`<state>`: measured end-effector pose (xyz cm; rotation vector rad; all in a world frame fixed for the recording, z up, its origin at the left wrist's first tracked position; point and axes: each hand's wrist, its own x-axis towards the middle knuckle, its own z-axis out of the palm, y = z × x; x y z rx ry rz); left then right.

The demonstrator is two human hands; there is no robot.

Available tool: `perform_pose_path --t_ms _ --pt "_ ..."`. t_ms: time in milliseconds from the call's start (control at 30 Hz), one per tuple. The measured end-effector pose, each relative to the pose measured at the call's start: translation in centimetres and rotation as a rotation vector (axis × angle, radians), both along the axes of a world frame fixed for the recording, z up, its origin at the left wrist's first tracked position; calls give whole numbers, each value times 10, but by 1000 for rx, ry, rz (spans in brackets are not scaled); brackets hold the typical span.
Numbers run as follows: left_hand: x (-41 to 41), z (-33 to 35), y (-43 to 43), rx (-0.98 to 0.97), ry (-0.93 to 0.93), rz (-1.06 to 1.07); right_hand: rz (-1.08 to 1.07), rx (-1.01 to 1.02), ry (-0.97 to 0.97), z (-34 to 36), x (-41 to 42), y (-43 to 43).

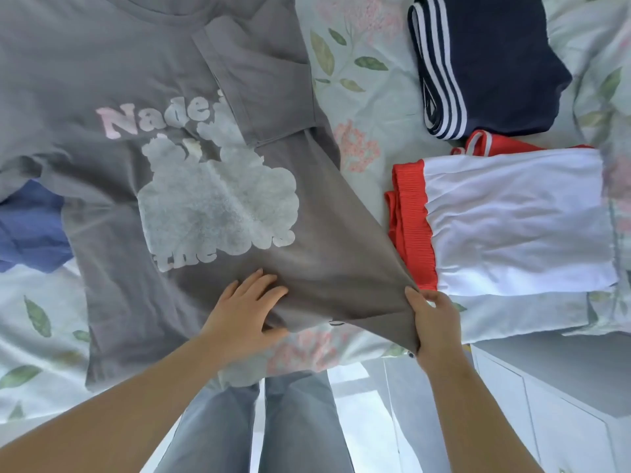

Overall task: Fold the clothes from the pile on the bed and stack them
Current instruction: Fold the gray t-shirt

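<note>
A grey T-shirt [119, 172] with a pale cloud print and pink lettering lies spread, print up, across the flowery bed sheet [362, 97]. Its right side is folded in over the front. My left hand [247, 312] presses flat on the shirt near the bottom hem, fingers straight. My right hand [432, 322] pinches the lower right corner of the shirt and holds it taut. To the right lie a folded white and red garment [512, 220] and, beyond it, a folded navy garment with white stripes [488, 63].
A blue garment [30, 227] pokes out from under the shirt's left sleeve. The bed's near edge runs just below my hands; my legs in grey jeans [269, 425] stand against it. A white cabinet [546, 404] is at the lower right.
</note>
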<state>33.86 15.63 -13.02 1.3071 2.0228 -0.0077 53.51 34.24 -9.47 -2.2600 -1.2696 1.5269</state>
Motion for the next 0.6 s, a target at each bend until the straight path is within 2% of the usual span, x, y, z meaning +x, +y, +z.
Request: perform_pose_path --t_ms 33,100,167,233,267,333,433,533,600 --pt "1 -2 -3 -31 32 -28 119 32 -97 -2 6 3" --pt "1 -6 -6 -80 89 -95 320 -38 -186 -6 9 2" --pt "2 -8 -8 -101 126 -140 410 -86 -316 -9 12 -4" --pt "2 -7 -10 -92 112 -120 385 67 -590 -8 13 -8" --pt "1 -6 -12 -71 95 -82 394 192 -660 -4 10 -12" --pt "-1 -1 -19 -12 65 41 540 380 -508 2 -1 -25" --pt "-4 9 -40 55 65 251 1005 327 -222 2 -30 -56" --pt "-9 19 -70 77 148 491 1396 252 -157 -7 -57 -91" --pt "-14 22 -94 62 220 700 1518 272 -150 -14 -72 -116"
